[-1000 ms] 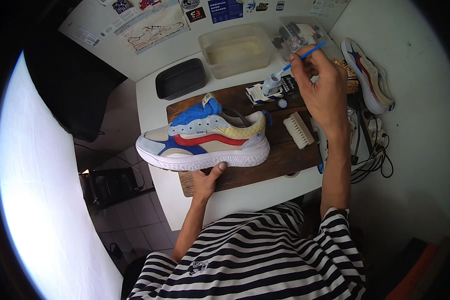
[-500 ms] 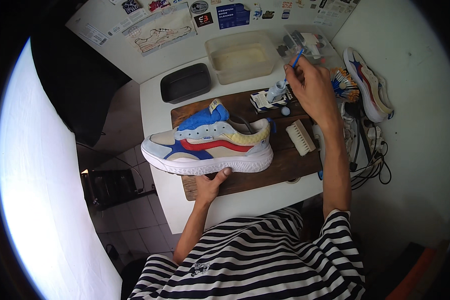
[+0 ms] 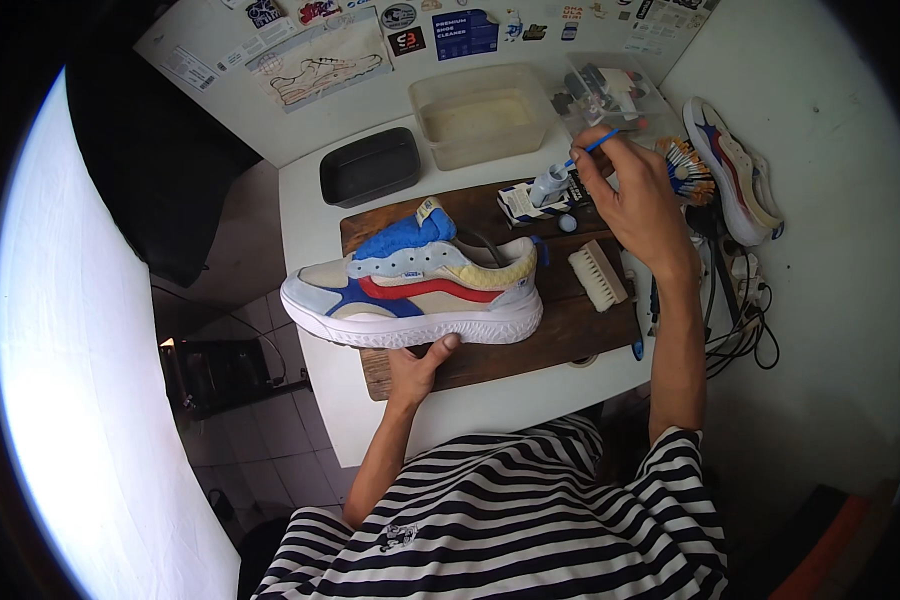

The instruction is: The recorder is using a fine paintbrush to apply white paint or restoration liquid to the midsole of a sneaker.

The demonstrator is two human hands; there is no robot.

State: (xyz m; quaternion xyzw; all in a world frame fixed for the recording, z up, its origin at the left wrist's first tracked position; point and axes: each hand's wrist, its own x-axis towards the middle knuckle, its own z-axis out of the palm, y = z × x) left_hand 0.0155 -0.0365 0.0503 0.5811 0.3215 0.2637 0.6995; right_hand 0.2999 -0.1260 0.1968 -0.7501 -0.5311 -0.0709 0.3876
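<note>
Left hand (image 3: 420, 368) grips sneaker (image 3: 415, 295) under its sole, toe pointing left, over the wooden board (image 3: 570, 330). Right hand (image 3: 635, 200), fingers pinched on blue-handled brush (image 3: 592, 148), tip pointing left at small bottle (image 3: 547, 185).

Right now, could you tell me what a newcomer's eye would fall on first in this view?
First, the multicoloured sneaker with blue, red, yellow and cream panels, lying sideways on the dark wooden board, steadied from below by the left hand. Next, the right hand, raised behind it, pinching a thin blue-handled brush over a small grey bottle. A second sneaker lies at the table's far right.
</note>
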